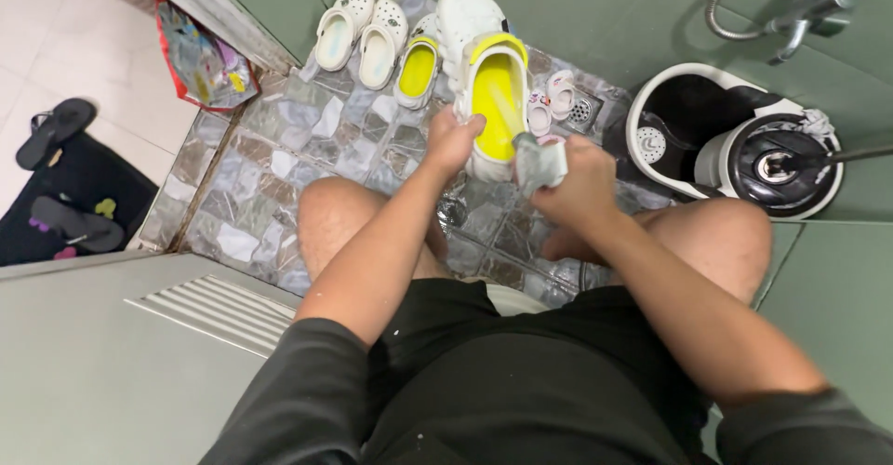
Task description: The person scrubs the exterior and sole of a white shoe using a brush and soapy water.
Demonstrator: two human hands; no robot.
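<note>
My left hand (453, 139) grips the heel rim of a white clog with a yellow insole (496, 102), holding it tilted over the wet stone floor. Beside it, my right hand (579, 179) is closed around a grey spray nozzle (538, 161), and a thin stream of water runs from it onto the yellow insole. My bare knees frame both hands from below.
More clogs line the wall: a white pair (358, 23), one with a yellow insole (417, 70), a white one (462, 14), small pink-trimmed ones (551, 98). A floor drain (581, 110), a white spin mop bucket (735, 139) and black sandals (56, 130) surround me.
</note>
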